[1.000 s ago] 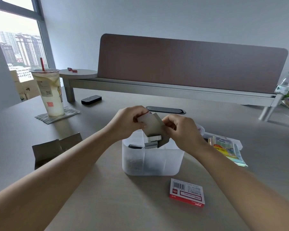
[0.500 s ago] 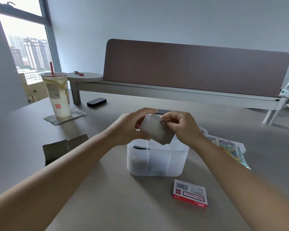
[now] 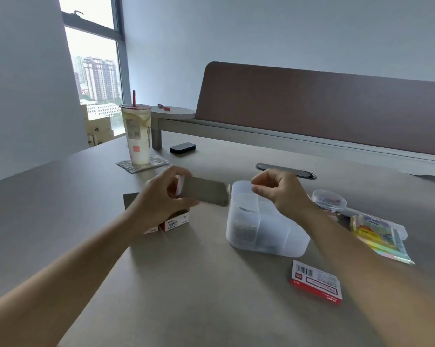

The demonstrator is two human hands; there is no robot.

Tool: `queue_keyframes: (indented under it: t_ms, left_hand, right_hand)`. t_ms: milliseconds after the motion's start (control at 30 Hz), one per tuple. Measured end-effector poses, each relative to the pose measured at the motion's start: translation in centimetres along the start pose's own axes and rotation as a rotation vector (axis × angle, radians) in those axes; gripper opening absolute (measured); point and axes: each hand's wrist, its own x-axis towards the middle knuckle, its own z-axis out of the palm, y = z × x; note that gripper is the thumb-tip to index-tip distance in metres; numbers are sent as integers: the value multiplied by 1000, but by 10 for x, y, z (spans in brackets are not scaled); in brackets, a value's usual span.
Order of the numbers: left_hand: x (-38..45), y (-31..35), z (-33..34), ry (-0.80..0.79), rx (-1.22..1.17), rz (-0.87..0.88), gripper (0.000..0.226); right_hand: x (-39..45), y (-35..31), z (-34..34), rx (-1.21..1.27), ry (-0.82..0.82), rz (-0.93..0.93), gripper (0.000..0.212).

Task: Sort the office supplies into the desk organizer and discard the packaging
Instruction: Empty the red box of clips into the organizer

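Note:
My left hand (image 3: 159,204) grips a flat grey cardboard box (image 3: 204,191), holding it level above the table, left of the organizer. Opened red-and-white packaging (image 3: 174,222) lies on the table beneath that hand. The translucent white desk organizer (image 3: 281,242) stands at centre, with dark small items showing through its left compartment. Over the organizer's far rim hovers my right hand (image 3: 281,194), fingers loosely curled and holding nothing. A closed red-and-white box (image 3: 316,281) with a barcode lies in front of the organizer.
A round clear lidded tub (image 3: 329,200) and a colourful packet (image 3: 376,234) lie right of the organizer. At the far left a tall drink cup (image 3: 137,136) stands on a coaster, with a black device (image 3: 182,148) beside it. A brown partition (image 3: 324,108) runs along the table's back.
My left hand has carried the grey box leftward, away from above the organizer. My right hand has let go of it. The view has swung left.

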Motion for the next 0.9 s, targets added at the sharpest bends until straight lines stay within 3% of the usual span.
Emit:
queue_keyframes:
  t_ms: [100,200,367,600,733,900]
  left_hand:
    - [-21,-19,-4,-12,-34,-101,40]
    - [-27,-29,-1,-8,-8,-130,41]
    - [-15,-31,12,-70,-15,-108,42]
    - [-2,-48,25,-157,18,-70,43]
    - [1,-57,29,-153,31,-72,60]
    - [2,-58,31,-156,33,-67,50]
  right_hand:
    - [1,2,5,-251,-128,-10,12]
    - [6,1,5,-348,-214,15,14]
    - [17,-1,7,-374,-322,54,15]
    - [28,1,6,-425,-447,-36,15]
    - [35,3,6,-490,-500,-130,13]
    - [38,7,9,-534,-536,-203,9]
